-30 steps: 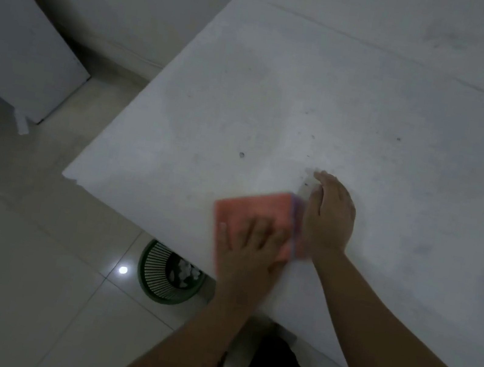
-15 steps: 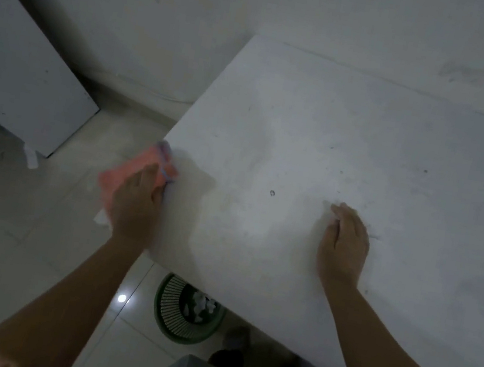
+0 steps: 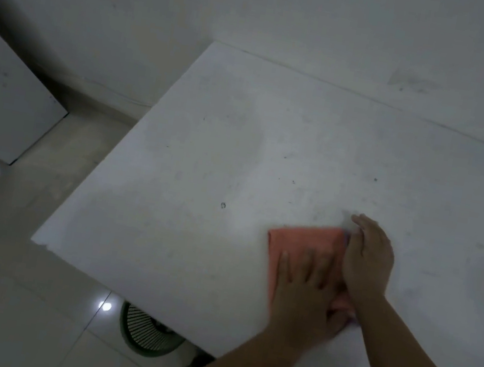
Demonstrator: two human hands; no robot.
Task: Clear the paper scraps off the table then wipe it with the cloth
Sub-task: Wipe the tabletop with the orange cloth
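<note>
A pink-orange cloth (image 3: 304,242) lies flat on the white table (image 3: 208,145), near its front edge. My left hand (image 3: 304,299) presses down on the cloth with fingers spread, covering its near half. My right hand (image 3: 367,258) rests palm-down on the table right beside the cloth, touching its right edge, and holds nothing. No paper scraps show on the tabletop, only small dark specks.
A green slatted wastebasket (image 3: 144,337) stands on the tiled floor, half under the table's front edge. A white panel (image 3: 2,98) leans at the far left. The wall runs along the table's back edge.
My left hand has swept the cloth from the table's left edge back to the right, up against my right hand. The right hand stayed put.
</note>
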